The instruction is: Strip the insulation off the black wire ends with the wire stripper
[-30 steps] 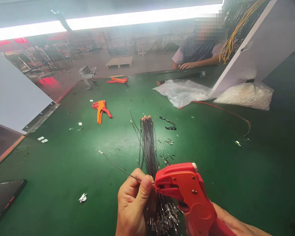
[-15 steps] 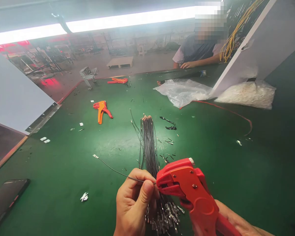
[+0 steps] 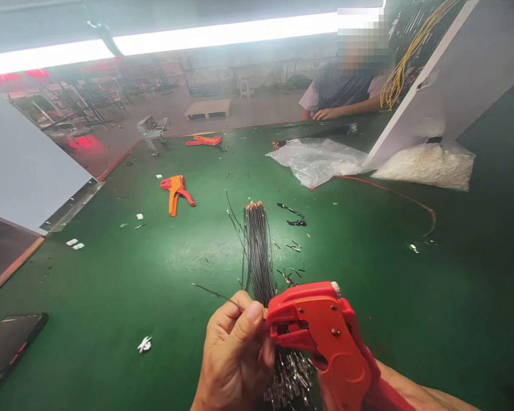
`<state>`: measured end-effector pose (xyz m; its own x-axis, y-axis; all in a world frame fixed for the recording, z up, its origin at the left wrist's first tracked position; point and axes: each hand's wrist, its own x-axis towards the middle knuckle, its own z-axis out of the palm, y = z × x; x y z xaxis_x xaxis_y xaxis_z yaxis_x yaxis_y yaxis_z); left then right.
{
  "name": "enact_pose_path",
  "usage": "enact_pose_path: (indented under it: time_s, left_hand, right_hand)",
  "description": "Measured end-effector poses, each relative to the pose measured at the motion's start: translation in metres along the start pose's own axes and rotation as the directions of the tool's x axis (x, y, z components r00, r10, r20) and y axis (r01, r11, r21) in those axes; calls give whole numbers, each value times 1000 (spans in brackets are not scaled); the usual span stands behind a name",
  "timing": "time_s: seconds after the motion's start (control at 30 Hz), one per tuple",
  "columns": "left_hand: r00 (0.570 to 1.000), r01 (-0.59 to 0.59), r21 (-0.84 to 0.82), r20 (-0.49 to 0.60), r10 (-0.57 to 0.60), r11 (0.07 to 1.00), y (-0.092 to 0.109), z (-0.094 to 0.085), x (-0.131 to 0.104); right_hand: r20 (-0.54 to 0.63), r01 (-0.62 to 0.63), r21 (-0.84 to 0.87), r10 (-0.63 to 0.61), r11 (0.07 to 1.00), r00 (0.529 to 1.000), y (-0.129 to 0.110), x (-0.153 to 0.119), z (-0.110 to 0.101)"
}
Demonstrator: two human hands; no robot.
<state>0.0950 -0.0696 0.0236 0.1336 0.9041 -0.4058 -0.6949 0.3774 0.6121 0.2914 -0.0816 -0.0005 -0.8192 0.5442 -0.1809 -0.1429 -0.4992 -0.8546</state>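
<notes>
Between its thumb and forefinger, my left hand (image 3: 235,351) pinches a thin black wire (image 3: 216,294), whose free end sticks out to the left. My right hand (image 3: 389,377), mostly hidden, grips a red wire stripper (image 3: 336,331). The stripper's jaws point left, right beside my left fingertips; whether the wire reaches into them I cannot tell. Beneath both hands lies a bundle of black wires (image 3: 259,245), with bare copper at its far end and metal terminals (image 3: 291,379) at its near end. Black wire scraps (image 3: 289,278) lie to its right.
Two orange-and-red wire strippers, one nearer (image 3: 175,194) and one farther (image 3: 203,140), lie on the green table (image 3: 111,274). A dark phone (image 3: 15,351) is at left. Plastic bags (image 3: 317,160) lie at the back right, near a white panel (image 3: 437,97). A person (image 3: 346,85) sits across the table.
The wire's free end, which showed a pale tip farther left, now looks thin and reaches out less. The wire stripper has shifted slightly left and down, and my left fingers have changed their pinch.
</notes>
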Motion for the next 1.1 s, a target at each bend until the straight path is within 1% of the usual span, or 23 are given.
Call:
enact_pose_path:
  time_s: [0.1,0.23,0.27,0.33,0.4,0.53,0.63,0.73,0.83,0.87,0.93,1.03,1.1]
  left_hand:
    - [999,48,-16,-6,-48,999,5,1,0]
    - [996,86,-54,24,-85,995,9,-3,3]
    - [996,85,-67,31,-83,994,9,-4,3]
    - [996,79,-79,35,-76,994,9,-5,4]
    - [997,78,-66,32,-76,995,6,-4,3]
    - [996,73,-27,50,-72,997,0,-1,1]
    - [997,71,-17,31,-70,997,-4,-1,0]
    - [996,85,-35,-8,-86,996,-5,-1,0]
    - [997,77,-35,-1,-77,996,-3,-1,1]
    - [998,63,-28,1,-62,998,-3,-1,1]
    - [999,33,-20,-3,-34,999,-2,0,1]
    - [1000,1,-33,-16,-2,999,-2,1,0]
    - [1000,-7,-49,-24,6,999,-2,2,0]
  right_hand:
    - [-27,20,49,-19,999,999,-3,10,0]
    - [-73,45,84,-39,995,997,-3,38,1]
    - [-92,63,90,-54,994,994,-2,46,2]
    - [-201,169,131,-141,977,969,3,59,6]
    - [-222,200,148,-165,969,961,10,68,9]
    - [-169,137,149,-112,979,979,26,75,11]
    - [-177,122,143,-96,982,980,35,74,7]
    - [-209,125,124,-97,984,973,37,67,4]
    - [-214,116,104,-91,988,972,35,67,4]
    - [-209,109,95,-87,990,974,35,70,5]
    - [-151,71,63,-61,995,987,34,82,9]
    - [-136,64,49,-57,997,989,31,102,13]
    - [-129,59,41,-53,997,990,27,106,13]
